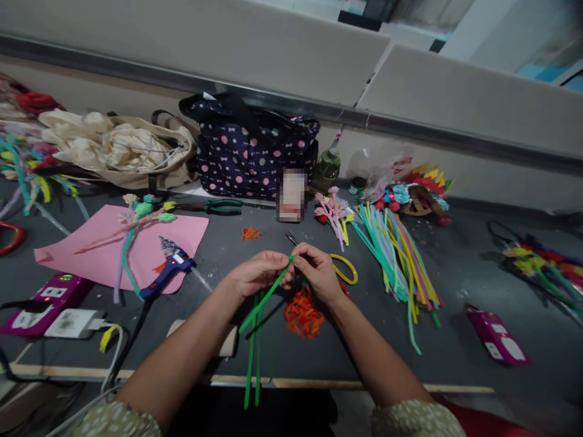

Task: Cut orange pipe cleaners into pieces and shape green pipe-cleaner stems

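Green pipe cleaners (265, 298) are pinched at one end between both hands above the table, and their long ends hang down past the table's front edge. My left hand (262, 272) grips them with closed fingers. From the other side, my right hand (315, 267) pinches the same tip. Below the hands lies a pile of orange and red pipe cleaner pieces (304, 314). Scissors with a yellow handle (346, 270) rest just beyond my right hand, partly hidden by it.
A blue glue gun (168, 270) and pipe cleaner flowers (136, 212) lie on pink paper (102, 243) at left. Loose coloured pipe cleaners (396, 255) spread at right. Behind stand a dotted navy bag (255, 149) and green-handled pliers (223, 206). Purple power strips (496, 337) flank both sides.
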The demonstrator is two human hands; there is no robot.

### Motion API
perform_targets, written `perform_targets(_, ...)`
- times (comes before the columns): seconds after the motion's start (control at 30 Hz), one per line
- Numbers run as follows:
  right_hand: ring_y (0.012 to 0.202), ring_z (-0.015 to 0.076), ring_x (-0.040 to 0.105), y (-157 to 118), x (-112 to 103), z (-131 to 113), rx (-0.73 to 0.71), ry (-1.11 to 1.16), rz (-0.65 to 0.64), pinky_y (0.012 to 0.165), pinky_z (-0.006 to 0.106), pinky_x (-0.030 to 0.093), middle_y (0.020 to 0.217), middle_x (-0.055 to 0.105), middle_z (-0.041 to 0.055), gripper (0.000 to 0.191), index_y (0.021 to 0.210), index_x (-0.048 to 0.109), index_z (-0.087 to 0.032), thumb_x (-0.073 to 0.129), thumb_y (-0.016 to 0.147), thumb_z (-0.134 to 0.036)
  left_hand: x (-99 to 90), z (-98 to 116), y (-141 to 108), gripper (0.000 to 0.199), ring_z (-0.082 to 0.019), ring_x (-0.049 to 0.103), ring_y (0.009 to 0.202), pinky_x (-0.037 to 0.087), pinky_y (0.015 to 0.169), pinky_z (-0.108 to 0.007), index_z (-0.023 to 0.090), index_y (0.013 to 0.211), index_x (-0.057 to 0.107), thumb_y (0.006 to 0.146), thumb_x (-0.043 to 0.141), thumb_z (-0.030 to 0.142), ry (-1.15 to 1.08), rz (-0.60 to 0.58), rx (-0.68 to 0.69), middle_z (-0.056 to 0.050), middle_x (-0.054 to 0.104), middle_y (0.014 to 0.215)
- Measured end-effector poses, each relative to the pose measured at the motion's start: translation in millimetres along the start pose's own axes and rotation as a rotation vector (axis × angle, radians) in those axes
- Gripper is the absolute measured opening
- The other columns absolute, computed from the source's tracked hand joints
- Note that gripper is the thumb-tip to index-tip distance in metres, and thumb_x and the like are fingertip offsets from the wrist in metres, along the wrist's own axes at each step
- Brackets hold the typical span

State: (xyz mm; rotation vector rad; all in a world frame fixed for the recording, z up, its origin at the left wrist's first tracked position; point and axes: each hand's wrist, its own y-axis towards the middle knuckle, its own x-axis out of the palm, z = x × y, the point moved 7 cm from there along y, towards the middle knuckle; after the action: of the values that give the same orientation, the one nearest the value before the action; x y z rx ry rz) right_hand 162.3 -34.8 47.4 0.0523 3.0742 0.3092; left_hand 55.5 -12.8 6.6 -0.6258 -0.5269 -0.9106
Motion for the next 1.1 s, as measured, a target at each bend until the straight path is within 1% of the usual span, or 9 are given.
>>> perform_targets(0.17, 0.069, 0.0134, 0.052, 0, -2, 4, 0.012, 0.004, 0.0, 0.066, 0.026, 0.042, 0.073, 0.056, -0.0006, 0.021, 0.08, 0.061, -0.02, 0.064, 0.084, -0.041, 1.7, 0, -1, 0.026, -0.012, 0.061, 0.058, 0.055, 0.067, -0.03, 0.009, 0.081, 0.071, 0.073, 0.076, 0.033, -0.015, -0.029, -0.001, -0.007, 0.066, 0.068)
perform_targets(0.27, 0.064, 0.0115, 0.05, 0, -2, 7, 0.022, 0.042, -0.004, 0.061, 0.024, 0.041, 0.072, 0.055, -0.0012, 0.02, 0.081, 0.061, -0.02, 0.064, 0.084, -0.039, 0.4, -1, 1, 0.026, -0.012, 0.062, 0.058, 0.055, 0.068, -0.03, 0.008, 0.081, 0.07, 0.072, 0.077, 0.032, -0.027, -0.028, -0.015, -0.007, 0.066, 0.068)
perform_targets(0.4, 0.058, 0.0098, 0.048, -1, 0, 12, 0.078, 0.115, -0.037, 0.053, 0.022, 0.04, 0.071, 0.056, -0.0015, 0.021, 0.086, 0.061, -0.02, 0.065, 0.083, -0.041, -1.3, -1, 3, 0.025, -0.011, 0.061, 0.057, 0.056, 0.067, -0.029, 0.008, 0.079, 0.069, 0.071, 0.078, 0.03, -0.041, -0.022, -0.014, -0.005, 0.066, 0.066)
perform_targets(0.5, 0.058, 0.01, 0.049, -1, 0, 12, 0.089, 0.116, -0.036, 0.053, 0.021, 0.041, 0.072, 0.057, -0.0012, 0.023, 0.086, 0.062, -0.02, 0.066, 0.081, -0.042, -2.6, 0, 4, 0.025, -0.011, 0.061, 0.056, 0.055, 0.066, -0.028, 0.008, 0.078, 0.068, 0.069, 0.08, 0.028, -0.046, 0.002, -0.012, -0.005, 0.065, 0.065)
perform_targets(0.6, 0.056, 0.0094, 0.047, 0, -1, 11, 0.082, 0.097, -0.02, 0.051, 0.021, 0.039, 0.071, 0.057, -0.0015, 0.023, 0.084, 0.063, -0.02, 0.068, 0.08, -0.042, -3.7, 0, 4, 0.025, -0.01, 0.06, 0.055, 0.054, 0.064, -0.027, 0.008, 0.076, 0.068, 0.067, 0.081, 0.027, -0.045, 0.029, -0.003, -0.004, 0.065, 0.064)
perform_targets(0.77, 0.056, 0.009, 0.046, 0, -4, 11, 0.069, 0.061, 0.012, 0.051, 0.021, 0.036, 0.071, 0.055, -0.0014, 0.022, 0.08, 0.064, -0.019, 0.067, 0.081, -0.041, -4.9, 3, 5, 0.026, -0.009, 0.058, 0.053, 0.053, 0.063, -0.027, 0.008, 0.071, 0.067, 0.063, 0.083, 0.027, -0.028, 0.063, 0.047, -0.002, 0.064, 0.062)
perform_targets(0.93, 0.053, 0.0082, 0.044, -2, -4, 16, 0.099, 0.09, 0.048, 0.049, 0.021, 0.035, 0.069, 0.054, -0.0023, 0.023, 0.08, 0.063, -0.018, 0.068, 0.081, -0.041, -6.7, 7, 5, 0.022, -0.009, 0.059, 0.055, 0.05, 0.063, -0.023, 0.009, 0.069, 0.067, 0.066, 0.081, 0.026, 0.022, 0.106, 0.114, -0.003, 0.065, 0.063)
perform_targets(1.1, 0.048, 0.0069, 0.042, -2, -2, 23, 0.138, 0.171, 0.093, 0.045, 0.02, 0.033, 0.064, 0.051, -0.0044, 0.022, 0.08, 0.063, -0.018, 0.07, 0.079, -0.04, -9.8, 10, 6, 0.02, -0.009, 0.06, 0.058, 0.047, 0.063, -0.021, 0.011, 0.068, 0.067, 0.067, 0.08, 0.025, 0.071, 0.168, 0.164, -0.003, 0.066, 0.063)
